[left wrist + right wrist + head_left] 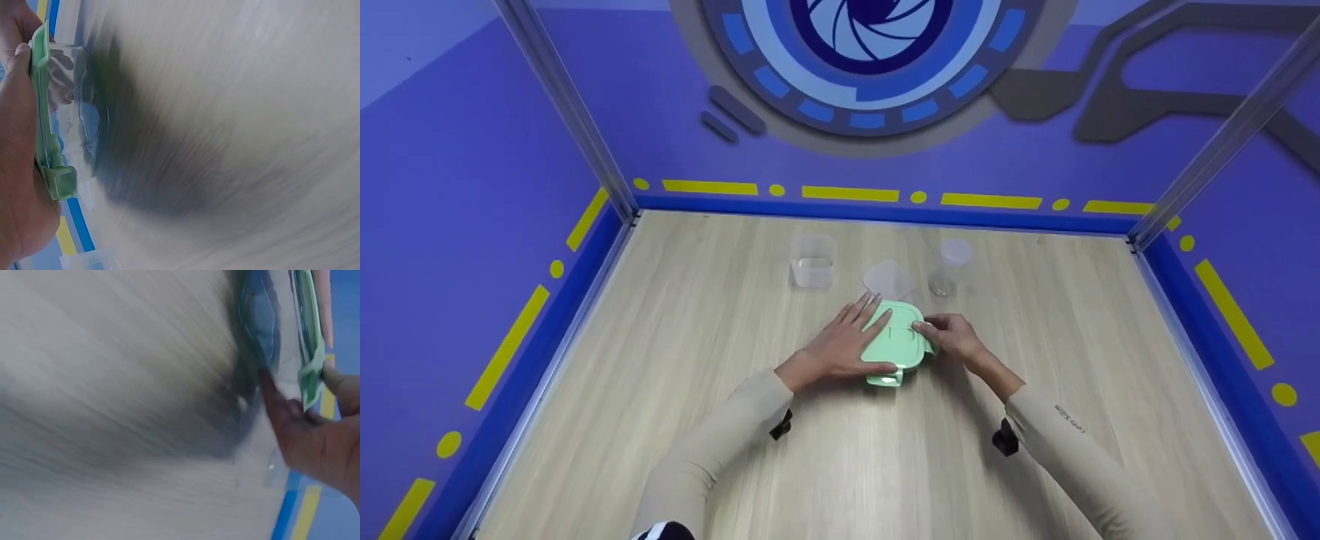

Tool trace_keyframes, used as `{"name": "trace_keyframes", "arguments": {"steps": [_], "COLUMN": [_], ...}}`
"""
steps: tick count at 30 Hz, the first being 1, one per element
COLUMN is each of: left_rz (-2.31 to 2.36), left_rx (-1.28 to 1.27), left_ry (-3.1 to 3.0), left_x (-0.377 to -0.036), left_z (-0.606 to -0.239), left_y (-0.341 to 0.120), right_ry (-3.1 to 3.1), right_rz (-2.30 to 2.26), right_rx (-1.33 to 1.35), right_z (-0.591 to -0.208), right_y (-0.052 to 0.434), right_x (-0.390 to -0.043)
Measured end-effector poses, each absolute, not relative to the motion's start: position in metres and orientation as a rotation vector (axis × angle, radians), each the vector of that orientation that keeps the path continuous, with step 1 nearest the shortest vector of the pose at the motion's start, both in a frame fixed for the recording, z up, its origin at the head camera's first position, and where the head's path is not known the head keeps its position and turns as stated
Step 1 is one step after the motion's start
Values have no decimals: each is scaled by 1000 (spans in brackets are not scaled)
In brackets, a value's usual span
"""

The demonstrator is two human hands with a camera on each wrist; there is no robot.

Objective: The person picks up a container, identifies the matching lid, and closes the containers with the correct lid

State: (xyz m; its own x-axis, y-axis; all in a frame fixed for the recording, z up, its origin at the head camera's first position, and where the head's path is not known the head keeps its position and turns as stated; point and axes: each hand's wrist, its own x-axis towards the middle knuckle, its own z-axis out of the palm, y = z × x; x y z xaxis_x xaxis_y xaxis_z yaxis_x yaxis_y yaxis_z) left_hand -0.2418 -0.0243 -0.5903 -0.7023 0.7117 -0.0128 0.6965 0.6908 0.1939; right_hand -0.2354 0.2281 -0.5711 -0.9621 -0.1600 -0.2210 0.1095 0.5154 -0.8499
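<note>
At mid-bench, both hands on the box [894,346].
Left hand [840,346] lies flat on its green lid [889,337], fingers straight; right hand [949,336] pinches the 3 o'clock clasp. Clear tubs stand at 12 o'clock.

A clear box [913,358] with a pale green lid [894,340] sits mid-table, lid on top, one clasp [885,379] facing the near edge and apparently unlatched, though the wrist views are blurred
</note>
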Motion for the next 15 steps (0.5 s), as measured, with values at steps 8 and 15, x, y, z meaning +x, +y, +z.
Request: {"name": "trace_keyframes", "arguments": {"steps": [8, 15], "left_rz": [239, 245], "left_rx": [1155, 1139], "left_ry": [2822, 2831], "left_x": [-239, -233], "left_z": [-587, -584], "left_y": [-23, -20], "right_ry": [2723, 2613], "right_rz": [-1059, -994], "right_rx": [-71, -34], "right_z": [-548, -540], "right_y": [219, 214], "right_x": [-219, -217]}}
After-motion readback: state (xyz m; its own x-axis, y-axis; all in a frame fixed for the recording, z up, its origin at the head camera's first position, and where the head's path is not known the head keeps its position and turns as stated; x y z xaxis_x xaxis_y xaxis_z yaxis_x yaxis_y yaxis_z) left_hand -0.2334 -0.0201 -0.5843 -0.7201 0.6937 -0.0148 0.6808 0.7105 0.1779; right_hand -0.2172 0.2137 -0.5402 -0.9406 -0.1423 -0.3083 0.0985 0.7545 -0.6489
